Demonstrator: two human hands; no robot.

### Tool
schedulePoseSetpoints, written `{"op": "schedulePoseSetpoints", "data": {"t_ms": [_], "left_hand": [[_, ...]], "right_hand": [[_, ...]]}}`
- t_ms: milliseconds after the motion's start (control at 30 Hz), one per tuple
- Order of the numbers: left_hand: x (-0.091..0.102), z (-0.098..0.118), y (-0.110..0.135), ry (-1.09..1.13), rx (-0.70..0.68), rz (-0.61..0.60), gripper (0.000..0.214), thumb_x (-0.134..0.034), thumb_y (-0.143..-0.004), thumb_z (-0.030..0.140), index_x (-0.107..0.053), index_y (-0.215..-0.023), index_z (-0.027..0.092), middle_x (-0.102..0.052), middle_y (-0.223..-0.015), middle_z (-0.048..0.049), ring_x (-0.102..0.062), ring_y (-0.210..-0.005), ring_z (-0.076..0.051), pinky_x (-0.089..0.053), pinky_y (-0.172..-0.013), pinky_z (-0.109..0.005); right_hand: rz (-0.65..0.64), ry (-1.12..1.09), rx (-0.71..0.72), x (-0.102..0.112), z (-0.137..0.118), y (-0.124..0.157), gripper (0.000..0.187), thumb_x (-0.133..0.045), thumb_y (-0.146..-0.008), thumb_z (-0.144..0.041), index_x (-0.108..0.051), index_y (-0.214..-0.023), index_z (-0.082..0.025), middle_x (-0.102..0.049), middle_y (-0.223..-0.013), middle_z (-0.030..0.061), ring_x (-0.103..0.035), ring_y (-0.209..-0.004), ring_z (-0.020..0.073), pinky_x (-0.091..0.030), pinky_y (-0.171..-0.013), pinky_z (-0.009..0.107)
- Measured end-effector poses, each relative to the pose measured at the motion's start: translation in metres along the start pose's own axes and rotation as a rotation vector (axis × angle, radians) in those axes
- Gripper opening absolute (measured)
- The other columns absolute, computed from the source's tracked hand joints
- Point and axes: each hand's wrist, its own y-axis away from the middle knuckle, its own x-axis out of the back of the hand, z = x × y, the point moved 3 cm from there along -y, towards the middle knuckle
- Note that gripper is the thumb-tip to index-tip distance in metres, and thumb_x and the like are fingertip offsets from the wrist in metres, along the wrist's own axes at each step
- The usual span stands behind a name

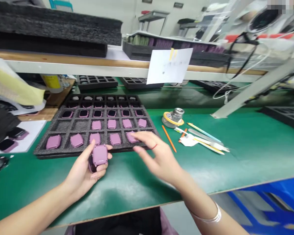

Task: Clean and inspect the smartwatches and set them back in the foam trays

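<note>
Two smartwatch bodies are gripped together in my left hand [78, 174]: a pink-purple smartwatch body [100, 154] faces up, and a dark-screened one [91, 164] shows partly beneath it. My right hand [163, 160] hovers at the front right corner of a black foam tray [46, 152], thumb and fingers apart. Its fingertips overlap a purple watch body [130, 137] in the front row; whether they touch it cannot be made out. More purple bodies lie in the tray's front two rows, and bodies with dark screens up fill the row behind.
Right of the tray are a glass bottle [171, 120] with a yellow ring, an orange stick [169, 138] and several slim tools [205, 140]. A shelf [75, 67] with foam trays crosses above. Two dark-screened watches [7, 145] lie on white paper at left. A slanted post [254, 85] stands at right.
</note>
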Motion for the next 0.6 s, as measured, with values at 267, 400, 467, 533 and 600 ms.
{"op": "schedulePoseSetpoints", "data": {"t_ms": [267,400,467,533,600], "left_hand": [[-0.005,-0.007,0.009,0.025,0.038,0.062,0.035,-0.044,-0.104,0.031,-0.069,-0.097,0.008,-0.06,-0.072,-0.0063,-0.038,-0.039,-0.004,-0.03,-0.03,-0.013],[-0.005,-0.011,0.008,0.015,0.077,0.062,0.036,-0.043,-0.104,0.031,-0.069,-0.094,0.008,-0.059,-0.07,-0.0058,-0.037,-0.039,-0.005,-0.028,-0.03,-0.013],[-0.004,-0.011,0.006,-0.001,0.079,0.051,0.036,-0.042,-0.104,0.031,-0.069,-0.094,0.009,-0.06,-0.07,-0.0056,-0.036,-0.039,-0.004,-0.028,-0.03,-0.013],[-0.002,-0.01,0.003,-0.017,0.068,0.046,0.035,-0.043,-0.104,0.031,-0.069,-0.095,0.009,-0.06,-0.07,-0.0055,-0.036,-0.039,-0.004,-0.028,-0.03,-0.013],[0.001,-0.009,0.0,-0.033,0.045,0.044,0.035,-0.043,-0.104,0.03,-0.069,-0.096,0.008,-0.06,-0.069,-0.0053,-0.036,-0.038,-0.004,-0.028,-0.031,-0.013]], "right_hand": [[0.024,0.323,-0.481,0.099,0.131,0.058,0.017,-0.063,-0.08,-0.031,-0.077,-0.08,-0.021,-0.08,-0.087,0.0063,-0.069,-0.06,0.0196,-0.054,-0.059,0.033],[0.009,0.341,-0.606,0.103,0.151,0.067,0.018,-0.065,-0.078,-0.036,-0.072,-0.07,-0.021,-0.074,-0.063,0.0021,-0.066,-0.051,0.0187,-0.05,-0.053,0.029],[0.059,0.367,-0.64,0.103,0.154,0.055,0.018,-0.062,-0.083,-0.034,-0.073,-0.077,-0.021,-0.076,-0.067,0.0039,-0.071,-0.061,0.0208,-0.052,-0.06,0.03],[0.12,0.409,-0.658,0.106,0.157,0.035,0.019,-0.06,-0.086,-0.032,-0.075,-0.089,-0.019,-0.078,-0.076,0.006,-0.073,-0.072,0.0222,-0.053,-0.069,0.031],[0.165,0.454,-0.67,0.109,0.162,0.009,0.02,-0.06,-0.089,-0.028,-0.074,-0.099,-0.018,-0.078,-0.084,0.0071,-0.074,-0.081,0.0221,-0.054,-0.077,0.032]]}}
